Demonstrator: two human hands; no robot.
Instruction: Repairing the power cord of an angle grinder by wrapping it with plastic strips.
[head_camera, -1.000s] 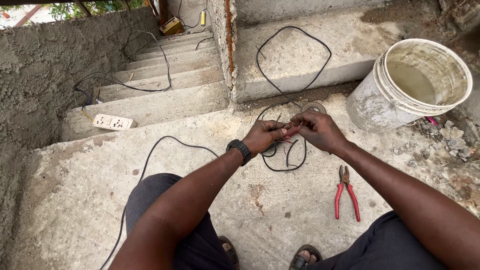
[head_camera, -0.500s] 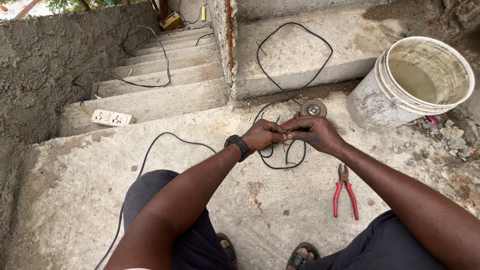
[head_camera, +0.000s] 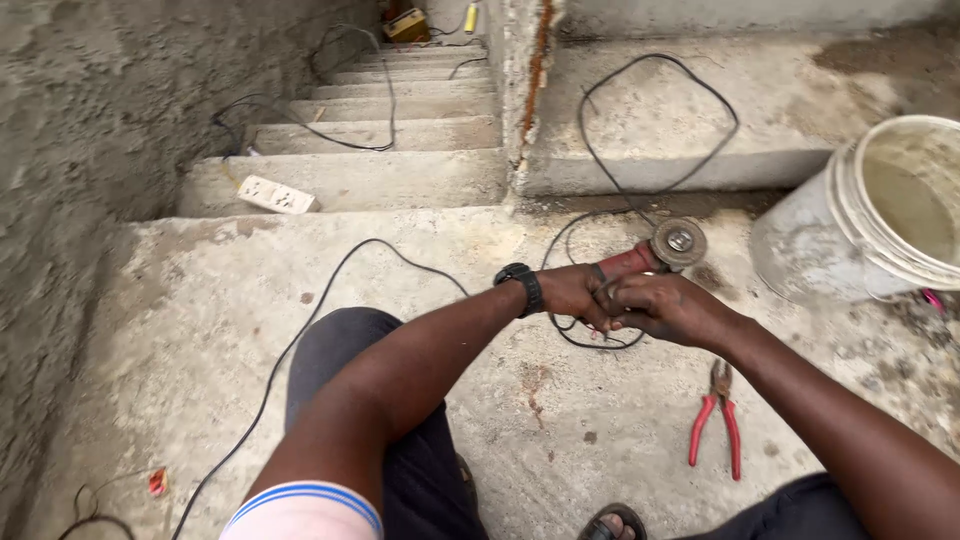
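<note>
1. Left hand (head_camera: 572, 292): bare, no glove, no ring visible.
2. Right hand (head_camera: 665, 305): bare, no glove.
3. Wristwatch (head_camera: 521, 283): black, chunky case and band, worn on the left wrist.
4. Sleeve (head_camera: 305, 512): short, pale pink, edged with blue and white stripes, on the left upper arm.
5. Trousers (head_camera: 345, 350): dark grey-blue, covering both legs.
6. Sandal (head_camera: 612, 523): dark strap, toes partly showing, at the lower edge of the view.

Soft, even daylight falls from above; shadows under the arms are faint. No glare on the pale concrete floor (head_camera: 200, 330). Sharp at centre, with wide-angle stretching and slight blur toward the edges.
</note>
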